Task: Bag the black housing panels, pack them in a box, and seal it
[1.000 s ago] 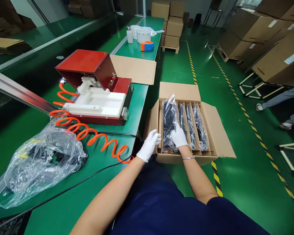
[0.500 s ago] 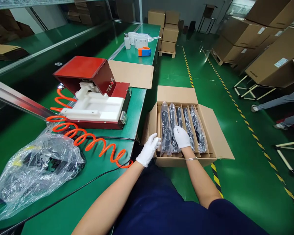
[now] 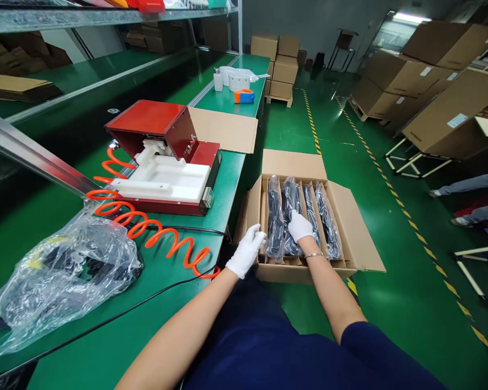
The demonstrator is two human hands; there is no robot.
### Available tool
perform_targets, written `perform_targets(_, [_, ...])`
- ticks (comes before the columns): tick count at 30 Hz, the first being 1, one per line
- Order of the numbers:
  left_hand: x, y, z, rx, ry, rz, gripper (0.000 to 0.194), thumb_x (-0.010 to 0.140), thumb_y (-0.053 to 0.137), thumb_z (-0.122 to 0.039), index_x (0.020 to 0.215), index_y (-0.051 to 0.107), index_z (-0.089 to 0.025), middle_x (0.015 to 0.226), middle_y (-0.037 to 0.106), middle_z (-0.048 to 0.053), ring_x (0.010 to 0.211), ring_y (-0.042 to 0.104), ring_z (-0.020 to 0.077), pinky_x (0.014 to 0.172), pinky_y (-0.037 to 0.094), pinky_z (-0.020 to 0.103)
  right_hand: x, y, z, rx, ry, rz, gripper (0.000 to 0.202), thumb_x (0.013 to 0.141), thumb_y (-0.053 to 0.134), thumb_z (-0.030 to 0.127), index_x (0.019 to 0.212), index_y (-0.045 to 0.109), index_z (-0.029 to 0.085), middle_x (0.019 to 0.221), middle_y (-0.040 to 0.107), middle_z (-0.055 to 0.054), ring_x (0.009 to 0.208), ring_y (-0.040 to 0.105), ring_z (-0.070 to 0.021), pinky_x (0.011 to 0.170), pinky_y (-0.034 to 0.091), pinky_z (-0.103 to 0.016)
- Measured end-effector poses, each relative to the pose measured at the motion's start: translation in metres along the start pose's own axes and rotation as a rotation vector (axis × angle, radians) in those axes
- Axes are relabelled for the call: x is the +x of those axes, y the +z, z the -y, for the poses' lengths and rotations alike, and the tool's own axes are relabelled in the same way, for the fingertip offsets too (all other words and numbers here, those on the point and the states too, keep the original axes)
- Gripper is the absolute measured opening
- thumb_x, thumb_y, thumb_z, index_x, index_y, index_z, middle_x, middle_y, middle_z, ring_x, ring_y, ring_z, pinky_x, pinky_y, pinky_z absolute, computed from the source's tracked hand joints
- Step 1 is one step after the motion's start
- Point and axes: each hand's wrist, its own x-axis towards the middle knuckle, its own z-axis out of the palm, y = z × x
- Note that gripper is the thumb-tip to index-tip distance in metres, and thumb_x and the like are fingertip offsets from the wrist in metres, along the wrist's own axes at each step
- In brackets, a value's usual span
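An open cardboard box (image 3: 305,273) with upright cardboard dividers stands beside the bench. Black items in clear plastic bags, of a kind I cannot make out, stand in its slots. My right hand (image 3: 301,226), white-gloved, is closed on the upper side of one bagged black item (image 3: 289,190) near the middle, which leans and rises a little above its slot. Another bagged black item (image 3: 274,216) stands left of it. My left hand (image 3: 247,252), also gloved, is at the box's near left corner, fingers loosely bent and apart, with nothing visible in them.
On the green bench (image 3: 232,179) sits a red machine (image 3: 154,116) with a white fixture (image 3: 166,179) and a coiled orange hose (image 3: 173,238). A plastic-wrapped bundle (image 3: 73,271) lies at the left. A tape dispenser (image 3: 244,96) is farther back. Stacked cartons (image 3: 423,65) and another person's legs (image 3: 475,184) are at right.
My right hand has drawn the middle bagged item slightly up and tilted it, so more of it shows. My left hand has stayed at the box corner. The view has tipped up slightly.
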Motion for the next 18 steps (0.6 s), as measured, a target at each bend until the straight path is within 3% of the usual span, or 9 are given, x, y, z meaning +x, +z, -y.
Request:
perform_targets(4, [0.004, -0.001, 0.007, 0.006, 0.036, 0.019, 0.056, 0.09, 0.057, -0.045, 0.137, 0.046, -0.016, 0.114, 0.066, 0.01, 0.101, 0.067, 0.0189, 0.097, 0.05, 0.037, -0.023, -0.03, -0.031, 0.116, -0.041, -0.199, 0.061, 0.087, 0.043, 0.017, 0.148, 0.043, 0.019, 0.131, 0.063, -0.015, 0.112, 0.065, -0.0291, 0.095, 0.051, -0.044])
perform_targets(8, [0.006, -0.002, 0.011, -0.023, 0.087, 0.019, 0.061, 0.087, 0.061, -0.048, 0.138, 0.046, -0.017, 0.126, 0.062, 0.014, 0.115, 0.061, 0.0215, 0.103, 0.046, 0.039, -0.05, -0.035, -0.054, 0.632, -0.206, -0.426, 0.061, 0.083, 0.053, 0.03, 0.141, 0.054, 0.013, 0.126, 0.068, -0.012, 0.111, 0.066, -0.0258, 0.102, 0.052, -0.042])
perform_targets(13, [-0.004, -0.002, -0.002, -0.153, 0.15, 0.116, 0.072, 0.086, 0.062, -0.059, 0.142, 0.043, -0.019, 0.138, 0.057, 0.017, 0.12, 0.059, 0.0252, 0.104, 0.047, 0.042, -0.081, -0.015, -0.047, 0.974, -0.391, -0.339, 0.061, 0.079, 0.064, 0.041, 0.133, 0.061, 0.012, 0.131, 0.065, -0.012, 0.119, 0.064, -0.0249, 0.108, 0.05, -0.038])
perform_targets(15, [-0.008, -0.002, -0.01, -0.18, 0.207, 0.135, 0.071, 0.085, 0.061, -0.062, 0.14, 0.047, -0.019, 0.137, 0.059, 0.016, 0.121, 0.059, 0.0263, 0.107, 0.046, 0.044, -0.091, -0.006, -0.04, 1.023, -0.433, -0.293, 0.059, 0.079, 0.065, 0.039, 0.132, 0.062, 0.014, 0.13, 0.066, -0.011, 0.117, 0.065, -0.0246, 0.108, 0.051, -0.039])
perform_targets(18, [-0.013, -0.001, -0.02, -0.159, 0.31, 0.107, 0.059, 0.087, 0.062, -0.059, 0.132, 0.059, -0.021, 0.141, 0.058, 0.011, 0.134, 0.051, 0.0263, 0.119, 0.033, 0.043, -0.102, 0.002, -0.031, 1.008, -0.499, -0.259, 0.051, 0.081, 0.065, 0.035, 0.128, 0.066, 0.017, 0.126, 0.069, -0.009, 0.114, 0.067, -0.0242, 0.107, 0.052, -0.039])
